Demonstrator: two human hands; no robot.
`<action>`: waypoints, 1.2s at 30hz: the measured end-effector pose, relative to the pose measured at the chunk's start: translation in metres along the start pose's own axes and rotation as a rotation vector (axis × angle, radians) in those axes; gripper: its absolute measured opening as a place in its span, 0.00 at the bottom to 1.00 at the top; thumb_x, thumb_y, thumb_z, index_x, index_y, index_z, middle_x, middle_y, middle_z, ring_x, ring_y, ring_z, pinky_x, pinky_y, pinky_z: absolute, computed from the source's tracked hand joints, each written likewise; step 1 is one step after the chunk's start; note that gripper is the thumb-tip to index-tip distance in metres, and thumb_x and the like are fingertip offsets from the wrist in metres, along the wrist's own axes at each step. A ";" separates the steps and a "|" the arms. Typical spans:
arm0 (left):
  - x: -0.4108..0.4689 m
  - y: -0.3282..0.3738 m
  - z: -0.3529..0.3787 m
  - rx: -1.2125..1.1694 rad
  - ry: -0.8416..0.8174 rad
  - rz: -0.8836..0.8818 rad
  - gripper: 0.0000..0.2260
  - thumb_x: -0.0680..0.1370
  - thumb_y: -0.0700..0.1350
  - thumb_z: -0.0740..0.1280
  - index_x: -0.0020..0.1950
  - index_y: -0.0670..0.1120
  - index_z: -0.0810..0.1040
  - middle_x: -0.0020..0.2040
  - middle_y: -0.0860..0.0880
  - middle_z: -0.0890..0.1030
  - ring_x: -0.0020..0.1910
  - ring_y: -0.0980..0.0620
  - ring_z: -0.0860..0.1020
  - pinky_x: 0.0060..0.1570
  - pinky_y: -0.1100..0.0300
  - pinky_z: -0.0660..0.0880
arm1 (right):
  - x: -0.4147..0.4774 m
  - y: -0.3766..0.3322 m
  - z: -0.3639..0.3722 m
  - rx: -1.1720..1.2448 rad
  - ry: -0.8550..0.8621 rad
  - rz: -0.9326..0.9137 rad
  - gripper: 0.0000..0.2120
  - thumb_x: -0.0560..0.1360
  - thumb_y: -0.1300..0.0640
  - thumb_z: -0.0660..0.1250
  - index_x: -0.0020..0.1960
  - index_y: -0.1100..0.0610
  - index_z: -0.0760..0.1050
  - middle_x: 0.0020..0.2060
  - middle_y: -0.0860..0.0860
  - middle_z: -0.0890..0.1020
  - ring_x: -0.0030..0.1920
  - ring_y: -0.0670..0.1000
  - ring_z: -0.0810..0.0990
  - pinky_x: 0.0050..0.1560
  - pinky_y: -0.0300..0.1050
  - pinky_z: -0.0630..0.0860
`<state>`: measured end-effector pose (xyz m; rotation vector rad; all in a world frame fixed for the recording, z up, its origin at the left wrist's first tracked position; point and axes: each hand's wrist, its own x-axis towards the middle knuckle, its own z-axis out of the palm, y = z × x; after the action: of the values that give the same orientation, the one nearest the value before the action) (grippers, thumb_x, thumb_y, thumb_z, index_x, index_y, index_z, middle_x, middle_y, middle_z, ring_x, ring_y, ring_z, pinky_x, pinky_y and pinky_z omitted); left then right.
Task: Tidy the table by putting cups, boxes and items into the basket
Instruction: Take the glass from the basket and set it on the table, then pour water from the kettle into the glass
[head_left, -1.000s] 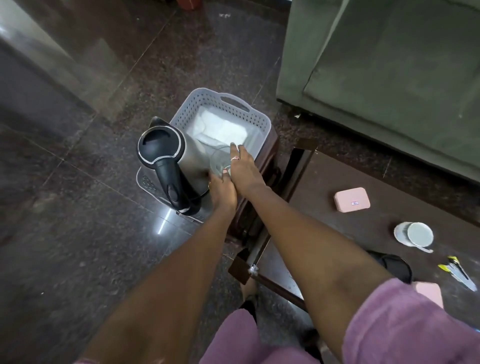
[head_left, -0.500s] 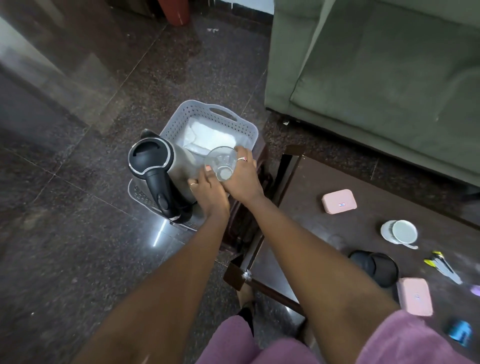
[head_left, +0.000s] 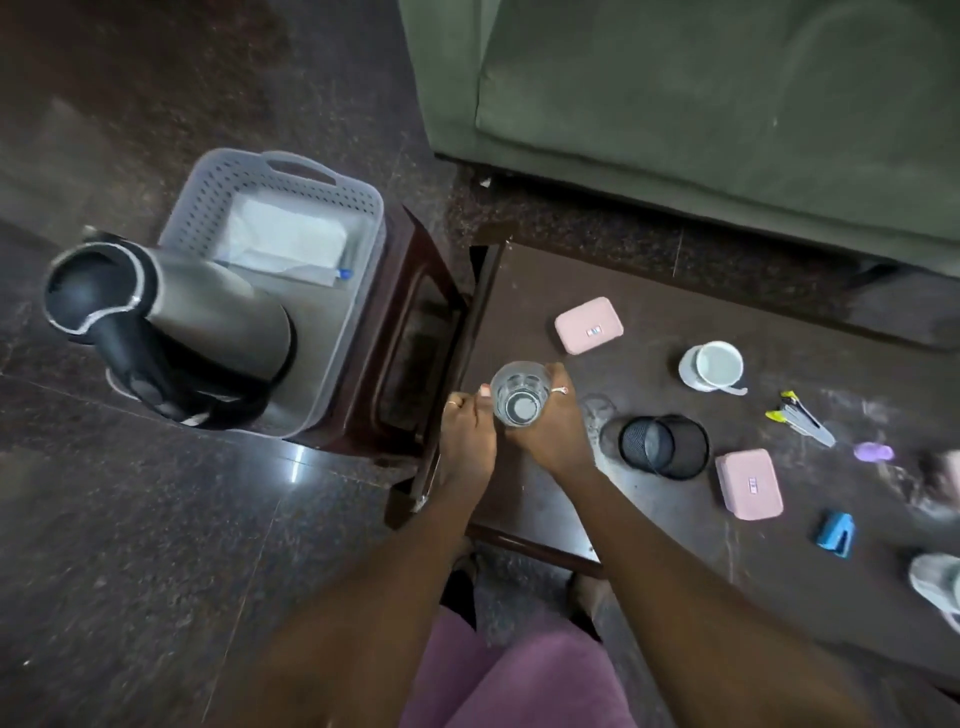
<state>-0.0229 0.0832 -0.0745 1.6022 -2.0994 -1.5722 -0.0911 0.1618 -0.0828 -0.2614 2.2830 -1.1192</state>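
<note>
Both hands, left (head_left: 466, 435) and right (head_left: 551, 435), gripped one clear glass (head_left: 520, 393) beside the basket (head_left: 332, 208), over the table (head_left: 649, 291) edge; a slip there risked breakage on the floor.

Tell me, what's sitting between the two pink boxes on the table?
In the head view, the black mesh cup lies tipped on its side between the far pink box and the near pink box, close to the near one.

a green sofa (head_left: 701, 104) stands on the dark polished stone floor (head_left: 130, 519) beyond the wooden stool (head_left: 410, 332).
</note>
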 end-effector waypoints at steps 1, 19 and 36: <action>-0.003 -0.006 0.008 0.034 -0.024 0.000 0.18 0.81 0.49 0.56 0.50 0.35 0.75 0.49 0.38 0.78 0.49 0.41 0.76 0.55 0.46 0.72 | -0.001 0.011 -0.002 -0.015 -0.010 0.012 0.41 0.58 0.64 0.78 0.67 0.62 0.62 0.58 0.60 0.75 0.58 0.58 0.77 0.57 0.49 0.75; 0.003 -0.032 0.036 0.290 -0.198 0.031 0.18 0.82 0.47 0.52 0.59 0.38 0.77 0.58 0.37 0.77 0.58 0.39 0.73 0.59 0.52 0.67 | 0.013 0.061 -0.006 -0.344 -0.120 0.026 0.47 0.61 0.59 0.77 0.73 0.62 0.55 0.70 0.59 0.64 0.69 0.60 0.63 0.69 0.54 0.62; 0.016 -0.064 -0.158 0.088 0.330 -0.181 0.13 0.80 0.46 0.54 0.43 0.42 0.74 0.40 0.43 0.79 0.40 0.43 0.79 0.34 0.57 0.68 | -0.036 -0.185 0.142 0.016 -0.552 -0.411 0.34 0.65 0.49 0.77 0.66 0.59 0.69 0.62 0.54 0.74 0.62 0.50 0.72 0.62 0.37 0.66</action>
<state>0.1042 -0.0290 -0.0542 1.9725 -1.9170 -1.1675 0.0056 -0.0340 0.0069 -0.9418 1.7645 -1.0858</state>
